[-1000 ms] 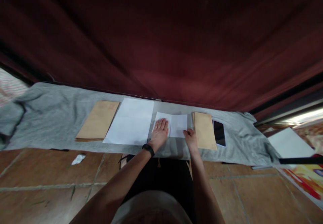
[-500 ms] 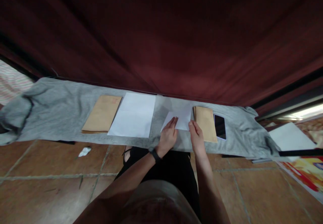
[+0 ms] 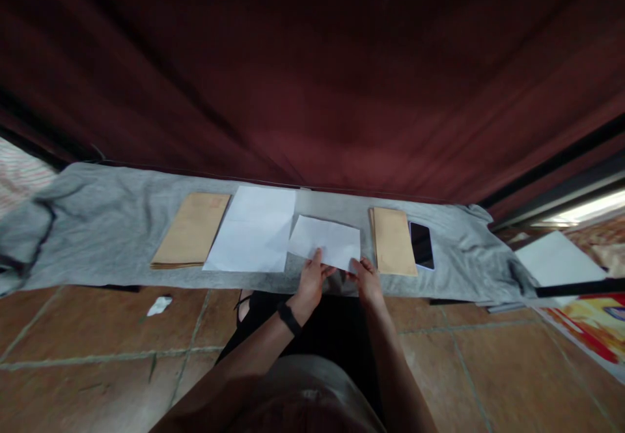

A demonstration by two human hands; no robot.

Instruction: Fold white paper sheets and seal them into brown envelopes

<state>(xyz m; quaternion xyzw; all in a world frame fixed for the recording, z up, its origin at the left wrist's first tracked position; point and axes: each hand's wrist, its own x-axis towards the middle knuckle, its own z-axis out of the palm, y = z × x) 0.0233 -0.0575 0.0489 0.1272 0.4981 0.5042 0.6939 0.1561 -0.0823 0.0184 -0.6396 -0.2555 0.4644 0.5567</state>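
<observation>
A folded white sheet of paper (image 3: 326,241) is lifted a little above the grey cloth (image 3: 107,224), held at its near edge by both hands. My left hand (image 3: 312,280), with a black band on the wrist, pinches its lower middle. My right hand (image 3: 365,278) pinches its lower right corner. A larger white sheet (image 3: 254,230) lies flat to the left, partly under the held sheet's left edge. To the right lies a stack of brown envelopes (image 3: 392,241).
A second stack of brown envelopes (image 3: 191,229) lies at the left of the cloth. A dark phone (image 3: 422,245) rests right of the right stack. A dark red curtain (image 3: 312,75) hangs behind. White paper (image 3: 556,258) and a colourful print (image 3: 598,325) lie at far right; a paper scrap (image 3: 159,305) on the tiled floor.
My left hand left its flat press on the folded sheet. Both hands now pinch the sheet's near edge and have raised it off the cloth, shifting it slightly left.
</observation>
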